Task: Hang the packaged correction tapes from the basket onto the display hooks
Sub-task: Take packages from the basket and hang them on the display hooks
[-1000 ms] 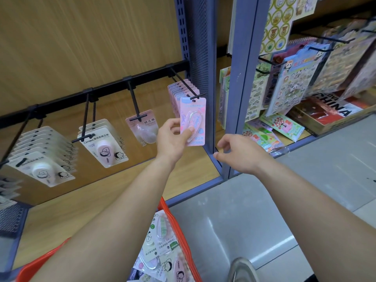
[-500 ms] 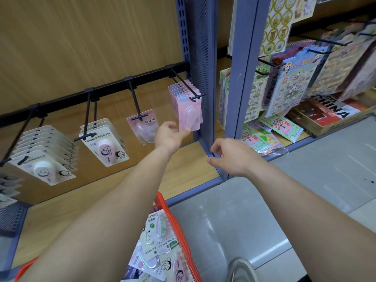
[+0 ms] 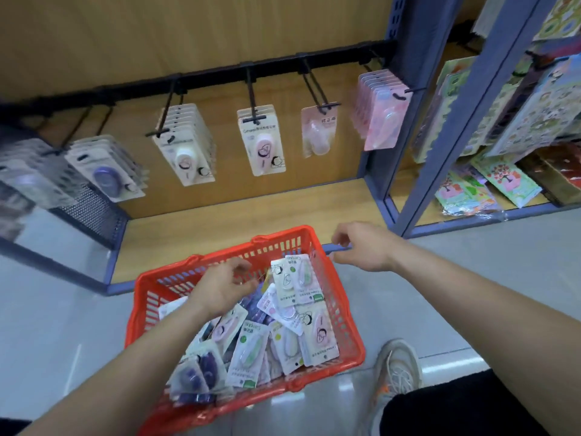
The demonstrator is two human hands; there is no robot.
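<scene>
— Where are the hands?
— The left hand [image 3: 224, 286] is down inside the red basket [image 3: 143, 297], fingers curled over the packaged correction tapes [image 3: 251, 350]. Whether it grips one cannot be told. The right hand [image 3: 361, 247] hovers just past the basket's far corner, loosely curled, holding nothing.
— And the display hooks [image 3: 250, 89]?
— Above the wooden shelf [image 3: 251, 212], hung with packs, the pink packs [image 3: 382, 118] at far right.

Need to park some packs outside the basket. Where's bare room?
The wooden shelf board under the hanging packs, between black mesh panel and blue metal upright; also grey floor left of the red plastic basket. The basket itself is crowded.
</scene>
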